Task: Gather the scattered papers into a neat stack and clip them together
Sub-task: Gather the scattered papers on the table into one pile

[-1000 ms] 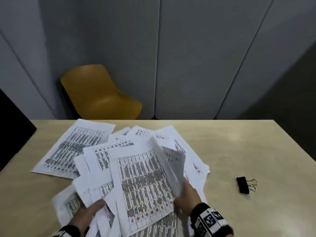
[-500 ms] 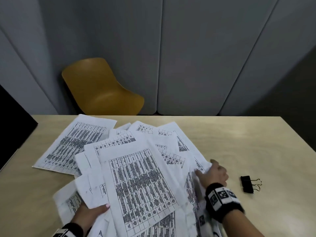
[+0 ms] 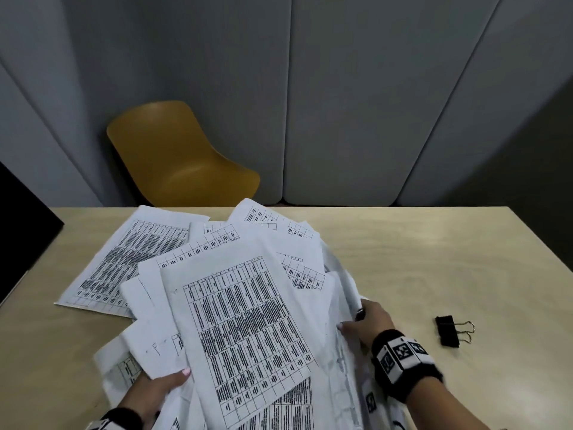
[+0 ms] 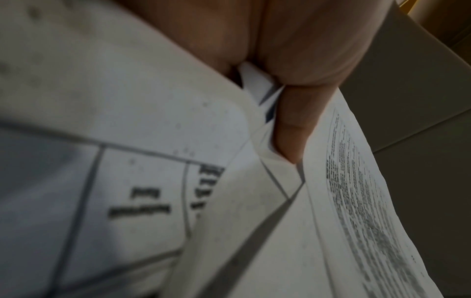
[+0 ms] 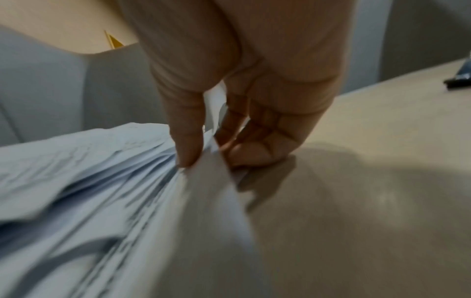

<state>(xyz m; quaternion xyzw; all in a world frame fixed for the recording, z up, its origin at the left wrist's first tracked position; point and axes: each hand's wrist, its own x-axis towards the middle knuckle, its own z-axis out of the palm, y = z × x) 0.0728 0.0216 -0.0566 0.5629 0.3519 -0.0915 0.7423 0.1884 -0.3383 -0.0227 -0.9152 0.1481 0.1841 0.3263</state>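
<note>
Both hands gripping loose printed papers low in frame.
Left hand [image 3: 155, 389] pinches sheets lower left, right hand [image 3: 369, 321] pinches papers [image 3: 245, 324] right edge; binder clip [image 3: 448, 331] on worktop [image 3: 403, 259] right; yellow chair [image 3: 176, 156] beyond.

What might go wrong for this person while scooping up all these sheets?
Sheets could crease: the right hand pinches a bunched, fanned edge of the papers. One printed sheet lies apart at the far left and might be missed. The left hand grips only a low corner, so loose pages may slip. The binder clip sits untouched to the right.
</note>
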